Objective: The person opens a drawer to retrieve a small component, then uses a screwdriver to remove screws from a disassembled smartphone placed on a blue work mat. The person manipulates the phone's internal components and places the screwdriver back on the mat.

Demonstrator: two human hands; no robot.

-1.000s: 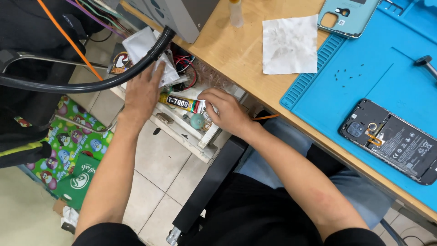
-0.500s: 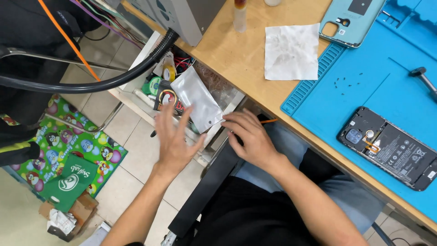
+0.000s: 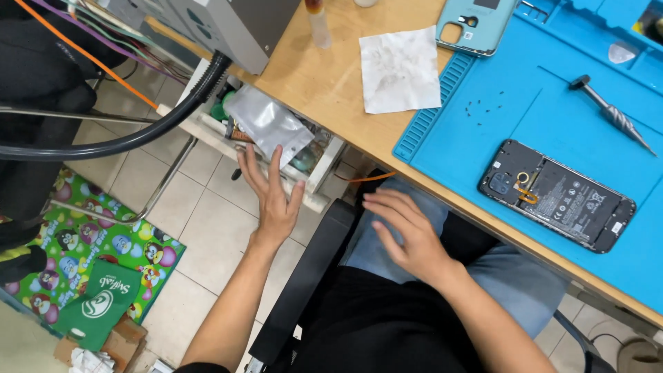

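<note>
My left hand (image 3: 273,197) is spread flat, its fingertips touching the front of a white pull-out drawer (image 3: 314,193) under the wooden desk (image 3: 318,76). A silvery plastic pouch (image 3: 268,124) lies on top of the small items in the drawer. My right hand (image 3: 407,235) hovers open over my lap, just below the desk edge, holding nothing. On the blue work mat (image 3: 552,110) lies an opened phone (image 3: 556,195) with its back off, out of reach of both hands.
A white tissue (image 3: 399,69), a teal phone case (image 3: 475,24) and a grey screwdriver (image 3: 611,112) lie on the desk. A grey machine (image 3: 221,24) with a black hose (image 3: 138,138) stands at the left. Colourful bags (image 3: 97,276) lie on the tiled floor.
Both hands have come out of the drawer. The left hand now rests flat at the drawer front, the right hand has drawn back over my lap. The silvery pouch now covers the drawer's contents.
</note>
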